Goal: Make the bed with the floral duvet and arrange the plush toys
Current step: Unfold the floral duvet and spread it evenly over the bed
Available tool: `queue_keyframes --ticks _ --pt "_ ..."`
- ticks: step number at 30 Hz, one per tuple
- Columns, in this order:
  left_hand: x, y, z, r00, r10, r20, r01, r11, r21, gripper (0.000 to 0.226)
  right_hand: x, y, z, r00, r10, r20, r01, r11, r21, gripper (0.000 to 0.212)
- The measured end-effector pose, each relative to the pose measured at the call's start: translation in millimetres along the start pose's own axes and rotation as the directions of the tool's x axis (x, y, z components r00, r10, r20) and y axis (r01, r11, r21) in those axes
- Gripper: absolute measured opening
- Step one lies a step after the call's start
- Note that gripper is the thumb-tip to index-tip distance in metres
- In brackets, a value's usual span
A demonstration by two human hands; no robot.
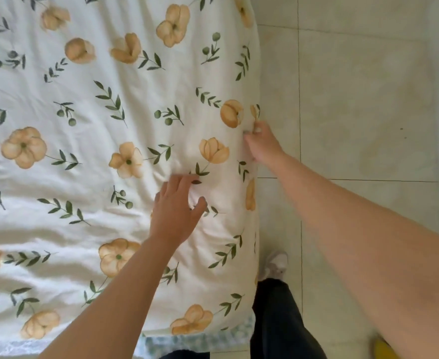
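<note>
White duvet (96, 156) printed with peach-orange flowers, dark green leaf sprigs. Pale beige tiled floor (363, 99). Black trousers (278, 320), white shoe (276, 263). Pale green patterned sheet (200, 342) seen underneath.

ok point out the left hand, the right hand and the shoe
left hand (173, 213), head view, back of the hand
right hand (263, 146), head view, knuckles at the duvet edge
shoe (275, 264), head view, top of the toe

No legible text, labels, brands, numbers or signs anywhere in view. Floral duvet (104, 120): printed flowers and leaf sprigs only, no lettering. Floor tiles (363, 99): plain, unmarked.
</note>
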State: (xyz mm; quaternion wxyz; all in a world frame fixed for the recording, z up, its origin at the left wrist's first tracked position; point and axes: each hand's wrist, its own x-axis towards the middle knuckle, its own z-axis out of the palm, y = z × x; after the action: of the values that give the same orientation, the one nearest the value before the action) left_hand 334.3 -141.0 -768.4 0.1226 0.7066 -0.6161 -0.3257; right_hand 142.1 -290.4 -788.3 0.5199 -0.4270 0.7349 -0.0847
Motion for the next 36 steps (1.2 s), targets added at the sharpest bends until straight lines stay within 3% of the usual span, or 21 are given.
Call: queue_keyframes --ticks 4,7,9,11,15,20,22,24,27,30,34,36 --pt "33.6 26.2 1.9 0.997 -0.038 0.067 0.031 0.994 0.105 0.068 48.0 -53.0 -24.2 0.981 -0.150 -0.119 0.166 0.977 0.131 0.051" --pt "60.1 51.6 9.9 0.989 -0.111 0.101 0.103 0.991 0.081 0.065 79.7 -63.7 -33.1 0.983 -0.096 -0.157 0.142 0.937 0.319 0.048" --pt "75.1 69.4 15.0 0.982 -0.176 0.072 0.175 0.984 0.027 0.065 91.1 -60.3 -39.7 0.997 0.083 -0.005 -0.073 0.901 0.428 0.053" --pt "89.6 90.0 22.9 0.967 -0.252 0.036 0.251 0.968 0.022 0.068 101.2 -54.2 -48.6 0.956 0.197 0.218 -0.271 0.876 0.399 0.062" --pt "114.0 117.2 44.7 0.906 -0.423 -0.032 0.421 0.905 -0.059 0.073 110.6 -61.9 -68.1 0.870 0.048 0.491 -0.299 0.842 0.449 0.062" --pt "134.9 135.9 53.2 0.835 -0.540 -0.105 0.528 0.840 -0.125 0.072 127.8 -67.2 -106.1 0.798 -0.152 0.582 -0.343 0.679 0.648 0.050" --pt "136.1 142.2 53.0 0.827 -0.535 -0.173 0.516 0.844 -0.146 0.069 130.2 -65.7 -113.4 0.754 -0.193 0.628 -0.339 0.704 0.624 0.040" --pt "132.5 149.2 53.6 0.853 -0.424 -0.305 0.428 0.902 -0.058 0.066 130.6 -60.2 -125.6 0.736 -0.192 0.649 -0.325 0.741 0.588 0.027" --pt "121.9 149.1 66.0 0.905 -0.235 -0.354 0.317 0.928 0.195 0.061 139.7 -37.2 -150.3 0.830 -0.105 0.548 -0.243 0.816 0.524 0.026" --pt "109.2 135.2 85.3 0.928 -0.303 -0.217 0.362 0.872 0.330 0.064 158.9 -10.6 -148.2 0.940 0.046 0.339 -0.115 0.976 0.187 0.040" --pt "108.6 130.0 95.5 0.913 -0.367 -0.179 0.409 0.823 0.394 0.079 165.6 -18.3 -121.5 0.982 0.055 0.180 -0.044 0.997 -0.066 0.057" --pt "114.0 137.9 92.8 0.896 -0.401 -0.191 0.444 0.819 0.363 0.078 159.3 -26.5 -120.1 0.997 -0.046 0.060 0.057 0.979 -0.198 0.057"
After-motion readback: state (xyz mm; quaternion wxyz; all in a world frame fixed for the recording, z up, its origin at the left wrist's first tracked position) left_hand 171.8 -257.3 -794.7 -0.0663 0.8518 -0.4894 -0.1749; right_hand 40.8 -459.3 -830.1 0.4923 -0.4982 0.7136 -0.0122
